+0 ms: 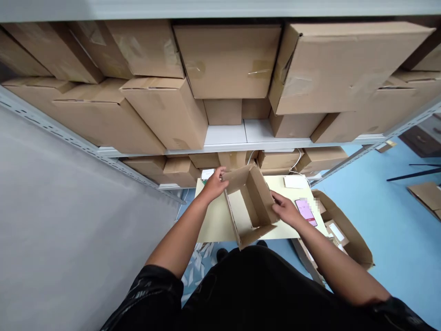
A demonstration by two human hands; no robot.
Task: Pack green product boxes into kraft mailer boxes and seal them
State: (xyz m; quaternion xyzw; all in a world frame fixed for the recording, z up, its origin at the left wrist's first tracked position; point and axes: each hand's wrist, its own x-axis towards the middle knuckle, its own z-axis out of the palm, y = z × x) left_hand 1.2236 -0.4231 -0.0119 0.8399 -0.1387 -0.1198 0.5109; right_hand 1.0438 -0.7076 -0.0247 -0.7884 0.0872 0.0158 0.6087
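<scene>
A small brown cardboard box (263,195) is held tilted above a pale yellow table (212,225). Its top is open, and a flap juts out at the near end. Pale colour shows inside at the bottom; I cannot tell whether it is a base or the table seen through. My left hand (215,185) pinches the far left corner of the box. Around the right wall, my right hand (285,209) has its fingers partly hidden behind the cardboard. A phone with a pink screen (306,211) lies on the table beside my right wrist.
Metal shelving (220,148) packed with cardboard boxes (227,59) rises in front. A white flat item (295,182) with a cable lies at the table's back right. To the right stands a large open carton (354,230) holding small boxes. White scraps (198,262) litter the floor.
</scene>
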